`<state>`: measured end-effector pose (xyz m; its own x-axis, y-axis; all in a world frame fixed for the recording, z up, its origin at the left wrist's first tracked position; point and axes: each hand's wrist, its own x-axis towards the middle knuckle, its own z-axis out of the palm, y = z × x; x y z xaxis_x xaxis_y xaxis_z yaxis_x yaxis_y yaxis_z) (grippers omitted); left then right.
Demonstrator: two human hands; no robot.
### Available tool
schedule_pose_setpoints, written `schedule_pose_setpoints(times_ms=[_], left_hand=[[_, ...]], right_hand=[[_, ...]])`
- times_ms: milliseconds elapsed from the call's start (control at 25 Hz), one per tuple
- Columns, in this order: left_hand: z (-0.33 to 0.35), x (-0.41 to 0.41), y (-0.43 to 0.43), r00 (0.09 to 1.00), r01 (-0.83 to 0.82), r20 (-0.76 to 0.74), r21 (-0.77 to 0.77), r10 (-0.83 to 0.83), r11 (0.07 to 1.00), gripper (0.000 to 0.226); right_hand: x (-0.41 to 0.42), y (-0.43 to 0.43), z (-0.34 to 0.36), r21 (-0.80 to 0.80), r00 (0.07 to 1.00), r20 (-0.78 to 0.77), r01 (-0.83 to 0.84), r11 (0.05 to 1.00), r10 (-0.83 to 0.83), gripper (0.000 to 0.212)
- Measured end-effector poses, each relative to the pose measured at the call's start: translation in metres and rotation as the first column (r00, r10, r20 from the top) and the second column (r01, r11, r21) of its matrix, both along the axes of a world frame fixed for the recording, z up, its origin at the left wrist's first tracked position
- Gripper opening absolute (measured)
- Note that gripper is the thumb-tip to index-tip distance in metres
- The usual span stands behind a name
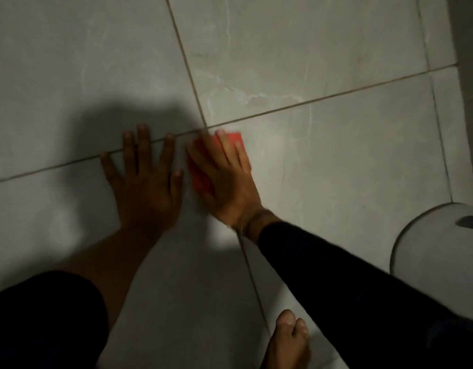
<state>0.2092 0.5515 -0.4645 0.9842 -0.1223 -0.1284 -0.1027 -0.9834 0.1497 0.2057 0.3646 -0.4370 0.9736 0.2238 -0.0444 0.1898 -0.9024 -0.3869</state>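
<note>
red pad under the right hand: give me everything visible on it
The red pad is a flat orange-red piece, either sponge or cloth; it is too blurred to tell which. It lies flat on the grey floor tile, close to a grout line. The right hand presses on it with straight fingers and covers most of it. Only a corner past the fingertips and an edge on the thumb side show.

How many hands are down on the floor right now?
2. The left hand lies flat on the tile floor, in shadow; the right hand beside it presses a red pad down. None hidden.
</note>
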Motion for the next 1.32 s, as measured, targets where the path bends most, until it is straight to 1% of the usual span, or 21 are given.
schedule_pose_setpoints(times_ms=[40, 80, 120, 160, 200, 240, 280, 320, 400, 480, 520, 600, 640, 720, 800, 920, 960, 1040, 1120, 1160, 1320], left_hand=[[0.006, 0.001, 0.0, 1.0, 0.013, -0.029, 0.013, -0.012, 1.0, 0.069], [0.013, 0.002, 0.0, 0.997, 0.035, -0.073, 0.038, -0.032, 0.999, 0.07], [0.021, 0.006, 0.001, 0.989, 0.068, -0.136, 0.06, -0.06, 0.996, 0.071], [0.034, 0.01, 0.001, 0.974, 0.098, -0.212, 0.066, -0.082, 0.993, 0.073], [0.05, 0.013, 0.001, 0.951, 0.104, -0.297, 0.059, -0.082, 0.993, 0.074], [0.067, 0.014, 0.0, 0.922, 0.083, -0.383, 0.044, -0.06, 0.996, 0.075], [0.086, 0.012, -0.005, 0.886, 0.058, -0.462, 0.015, -0.044, 0.998, 0.076], [0.11, 0.007, -0.015, 0.839, 0.03, -0.541, -0.039, -0.047, 0.999, 0.076], [0.164, -0.005, -0.047, 0.745, -0.145, -0.665, -0.234, -0.049, 0.961, 0.074], [0.222, -0.02, -0.089, 0.668, -0.4, -0.743, -0.404, -0.04, 0.823, 0.068], [0.254, -0.026, -0.113, 0.642, -0.478, -0.764, -0.456, -0.056, 0.751, 0.064], [0.312, -0.038, -0.158, 0.595, -0.57, -0.794, -0.523, -0.121, 0.633, 0.05], [0.337, -0.045, -0.18, 0.564, -0.589, -0.807, -0.54, -0.172, 0.602, 0.039], [0.381, -0.059, -0.221, 0.505, -0.569, -0.81, -0.572, -0.298, 0.59, 0.024], [0.414, -0.073, -0.254, 0.454, -0.521, -0.808, -0.583, -0.376, 0.623, 0.031], [0.455, -0.104, -0.325, 0.357, -0.383, -0.822, -0.561, -0.443, 0.733, 0.032], [0.463, -0.116, -0.351, 0.336, -0.302, -0.818, -0.563, -0.467, 0.769, 0.031], [0.468, -0.141, -0.41, 0.355, -0.049, -0.77, -0.581, -0.53, 0.812, 0.035], [0.463, -0.158, -0.463, 0.417, 0.195, -0.701, -0.553, -0.579, 0.81, 0.043], [0.456, -0.168, -0.492, 0.433, 0.3, -0.672, -0.521, -0.601, 0.799, 0.045], [0.411, -0.194, -0.579, 0.428, 0.62, -0.649, -0.296, -0.629, 0.727, 0.043]], right_hand=[[-0.02, -0.017, 0.009, -0.003, 0.999, -0.053, 0.003, 1.0, -0.004, 0.062], [-0.028, -0.038, 0.014, -0.022, 0.992, -0.091, 0.08, 0.997, -0.082, 0.065], [-0.026, -0.06, 0.016, -0.054, 0.963, -0.137, 0.228, 0.972, -0.233, 0.065], [-0.017, -0.078, 0.025, -0.018, 0.876, -0.226, 0.434, 0.901, -0.426, 0.063], [-0.004, -0.094, 0.038, 0.09, 0.747, -0.364, 0.622, 0.778, -0.556, 0.06], [0.009, -0.106, 0.056, 0.235, 0.633, -0.486, 0.759, 0.607, -0.603, 0.058], [0.017, -0.114, 0.073, 0.378, 0.553, -0.585, 0.833, 0.404, -0.593, 0.055], [0.018, -0.118, 0.096, 0.451, 0.487, -0.661, 0.866, 0.217, -0.571, 0.052], [0.002, -0.119, 0.148, 0.469, 0.386, -0.756, 0.883, -0.028, -0.529, 0.045], [-0.035, -0.118, 0.197, 0.437, 0.305, -0.851, 0.862, -0.257, -0.428, 0.043], [-0.056, -0.12, 0.226, 0.406, 0.277, -0.892, 0.84, -0.36, -0.357, 0.041], [-0.097, -0.128, 0.282, 0.364, 0.253, -0.927, 0.788, -0.496, -0.278, 0.036], [-0.116, -0.136, 0.309, 0.366, 0.257, -0.928, 0.76, -0.537, -0.269, 0.04], [-0.153, -0.159, 0.357, 0.373, 0.248, -0.926, 0.718, -0.588, -0.284, 0.044], [-0.187, -0.183, 0.392, 0.354, 0.22, -0.934, 0.674, -0.648, -0.281, 0.037], [-0.25, -0.242, 0.429, 0.295, 0.118, -0.953, 0.566, -0.77, -0.278, 0.044], [-0.27, -0.263, 0.434, 0.294, 0.079, -0.951, 0.53, -0.795, -0.299, 0.044], [-0.302, -0.308, 0.433, 0.313, -0.033, -0.928, 0.474, -0.823, -0.372, 0.038], [-0.319, -0.349, 0.421, 0.339, -0.175, -0.86, 0.506, -0.793, -0.479, 0.033], [-0.327, -0.369, 0.413, 0.347, -0.217, -0.825, 0.535, -0.771, -0.522, 0.034], [-0.344, -0.429, 0.356, 0.282, -0.255, -0.812, 0.617, -0.735, -0.525, 0.035]])
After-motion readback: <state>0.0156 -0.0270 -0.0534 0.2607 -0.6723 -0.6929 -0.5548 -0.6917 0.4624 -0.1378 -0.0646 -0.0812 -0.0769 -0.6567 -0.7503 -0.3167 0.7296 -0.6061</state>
